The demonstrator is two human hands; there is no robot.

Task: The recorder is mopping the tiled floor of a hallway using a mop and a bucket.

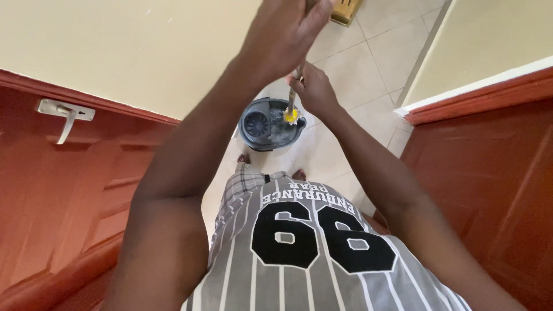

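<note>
Standing upright in the grey spin bucket (pixel 271 124) on the far tiled floor (pixel 368 63), the mop handle (pixel 295 86) seems mid-wringing; next likely calls for steady downward pumping. The left hand (pixel 285 31) is wrapped around the handle high and near; the right hand (pixel 314 89) is closed around it lower, both arms extended.

No packages, labels, signs or screens in view, only bold black-and-white printed lettering on striped grey jersey (pixel 311 253)
</note>
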